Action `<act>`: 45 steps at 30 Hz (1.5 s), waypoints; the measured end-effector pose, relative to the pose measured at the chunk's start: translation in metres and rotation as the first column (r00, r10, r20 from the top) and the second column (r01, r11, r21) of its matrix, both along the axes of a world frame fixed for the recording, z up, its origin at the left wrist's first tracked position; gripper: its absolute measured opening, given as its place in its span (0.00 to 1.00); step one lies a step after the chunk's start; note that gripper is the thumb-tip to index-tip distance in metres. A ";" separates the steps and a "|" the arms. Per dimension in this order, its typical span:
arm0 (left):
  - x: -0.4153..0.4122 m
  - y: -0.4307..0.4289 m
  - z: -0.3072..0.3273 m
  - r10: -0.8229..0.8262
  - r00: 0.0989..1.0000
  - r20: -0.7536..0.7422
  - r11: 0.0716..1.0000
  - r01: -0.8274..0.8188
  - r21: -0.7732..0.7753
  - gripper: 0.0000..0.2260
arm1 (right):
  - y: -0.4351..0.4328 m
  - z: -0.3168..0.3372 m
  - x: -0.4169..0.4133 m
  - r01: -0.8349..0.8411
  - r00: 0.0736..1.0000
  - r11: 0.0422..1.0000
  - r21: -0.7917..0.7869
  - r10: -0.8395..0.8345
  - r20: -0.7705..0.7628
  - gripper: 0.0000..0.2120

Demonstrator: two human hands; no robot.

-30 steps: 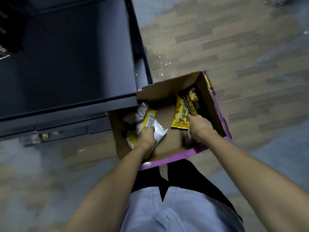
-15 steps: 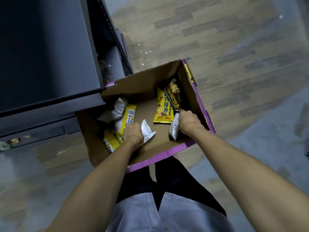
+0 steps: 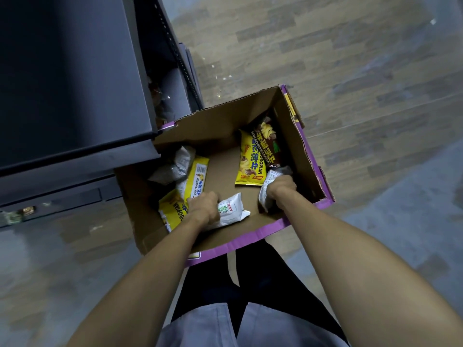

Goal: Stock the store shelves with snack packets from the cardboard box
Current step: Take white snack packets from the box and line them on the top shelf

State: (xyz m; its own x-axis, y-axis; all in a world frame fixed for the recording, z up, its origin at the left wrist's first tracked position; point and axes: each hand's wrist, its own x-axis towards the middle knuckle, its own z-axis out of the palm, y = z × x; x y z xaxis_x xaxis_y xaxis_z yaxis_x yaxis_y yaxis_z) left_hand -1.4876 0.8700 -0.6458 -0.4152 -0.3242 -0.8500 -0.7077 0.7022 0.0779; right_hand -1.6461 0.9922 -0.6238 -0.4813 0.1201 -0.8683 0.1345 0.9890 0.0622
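We seem to be in a shop aisle: a dark metal shelving unit (image 3: 75, 83) with a perforated upright (image 3: 175, 50) stands beside us, and on the wood-patterned floor (image 3: 325, 58) sits an open cardboard box (image 3: 218, 126) of branded snack packets (image 3: 248, 159), several printed alike, as retail stock is.

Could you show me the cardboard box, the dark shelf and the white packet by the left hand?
cardboard box (image 3: 220, 121): head view, bare inner face of its far wall.
dark shelf (image 3: 75, 83): head view, middle of its flat board.
white packet (image 3: 231, 211): head view, its printed middle panel.
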 end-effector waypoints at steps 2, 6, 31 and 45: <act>0.001 -0.001 0.006 0.016 0.999 -0.052 1.000 -0.018 -0.023 0.14 | -0.002 -0.005 0.001 0.057 0.997 0.998 -0.022 -0.059 -0.049 0.19; 0.001 -0.007 0.023 0.079 0.981 -0.179 0.995 -0.089 -0.050 0.14 | -0.004 0.009 0.000 0.089 0.976 0.995 -0.036 -0.094 -0.199 0.15; 0.008 -0.024 0.011 0.313 0.859 -0.405 0.943 -0.332 0.025 0.33 | -0.028 0.010 0.051 -0.401 0.895 0.836 -0.374 0.269 -0.357 0.15; 0.010 -0.022 -0.003 0.409 0.814 -0.411 0.894 -0.448 0.002 0.35 | -0.060 -0.023 0.075 -0.207 0.977 0.919 -0.335 0.177 -0.118 0.32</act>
State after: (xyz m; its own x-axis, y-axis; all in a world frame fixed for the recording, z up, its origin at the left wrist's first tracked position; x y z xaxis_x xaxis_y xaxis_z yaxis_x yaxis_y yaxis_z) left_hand -1.4773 0.8484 -0.6486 -0.5066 -0.6146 -0.6046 -0.8621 0.3525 0.3639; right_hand -1.5710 0.9325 -0.6468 -0.5379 -0.2800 -0.7952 -0.0702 0.9548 -0.2887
